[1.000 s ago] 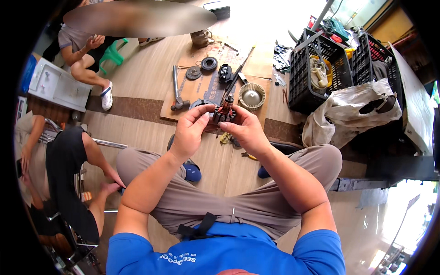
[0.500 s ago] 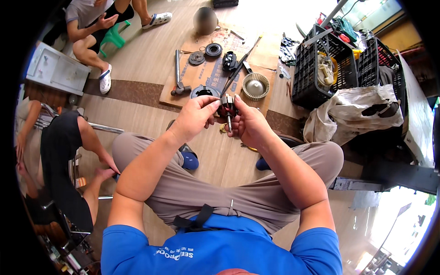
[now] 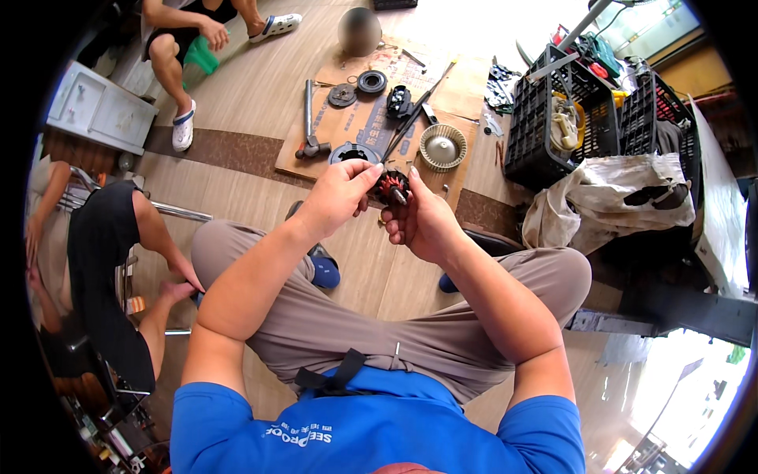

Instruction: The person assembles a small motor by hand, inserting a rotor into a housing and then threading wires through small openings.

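Between both hands is a small motor rotor [image 3: 393,186] with red windings and a metal shaft end tilted up toward me. The thumb and fingers of my left hand [image 3: 344,194] pinch it from the left. My right hand [image 3: 426,213] grips it from the right, its thumb along the rotor's side and the other fingers curled below. Just beyond lies a dark round motor housing [image 3: 353,153], partly hidden by my left hand. A pale finned blower wheel [image 3: 443,148] rests past my right hand.
Flattened cardboard [image 3: 294,154] carries a hammer [image 3: 309,118], round discs [image 3: 342,95], a black part [image 3: 399,101] and long thin tools [image 3: 418,107]. Black crates [image 3: 545,150] with a draped cloth [image 3: 608,201] stand at right. Two other people sit at left, near a white cabinet [image 3: 99,110].
The rotor has tipped, so its shaft now points more toward me and its red windings show. My hands stay around it. The person at upper left has lowered a hand.
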A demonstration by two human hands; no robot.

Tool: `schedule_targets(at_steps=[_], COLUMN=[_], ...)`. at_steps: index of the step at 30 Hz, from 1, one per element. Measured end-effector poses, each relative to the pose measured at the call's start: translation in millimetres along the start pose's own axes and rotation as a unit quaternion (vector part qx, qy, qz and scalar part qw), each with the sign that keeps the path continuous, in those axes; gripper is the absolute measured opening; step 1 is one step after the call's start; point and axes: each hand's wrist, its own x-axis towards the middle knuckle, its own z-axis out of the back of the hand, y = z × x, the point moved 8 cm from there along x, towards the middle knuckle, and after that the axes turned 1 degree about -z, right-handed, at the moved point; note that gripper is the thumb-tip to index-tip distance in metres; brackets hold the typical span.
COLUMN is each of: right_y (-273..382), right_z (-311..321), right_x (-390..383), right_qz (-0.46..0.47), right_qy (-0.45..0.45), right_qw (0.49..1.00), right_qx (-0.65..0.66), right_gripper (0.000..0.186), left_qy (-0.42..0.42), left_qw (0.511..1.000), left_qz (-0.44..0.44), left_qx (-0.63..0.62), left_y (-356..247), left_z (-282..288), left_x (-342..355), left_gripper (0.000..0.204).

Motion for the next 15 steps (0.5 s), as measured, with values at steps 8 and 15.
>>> schedule_targets(at_steps=[8,15], right_y=[-1.7,-3.7], right_z=[3.7,2.4], right_x=[1.9,2.0], right_qz=[0.033,0.045], right_qy=[-0.019,-0.011], right_qw=[0.999,0.998], right_qx=[0.025,0.049], right_gripper=[0.048,0.044], left_qy=[-0.002,-0.018], left_qw=[1.000,1.000], left_qz=[-0.011,-0.005], left_qx=[-0.006,-0.011], left_y=[2.9,5.8], left_z=[1.3,3.0], left_x=[2.2,4.2], left_gripper=[0.030,0.033])
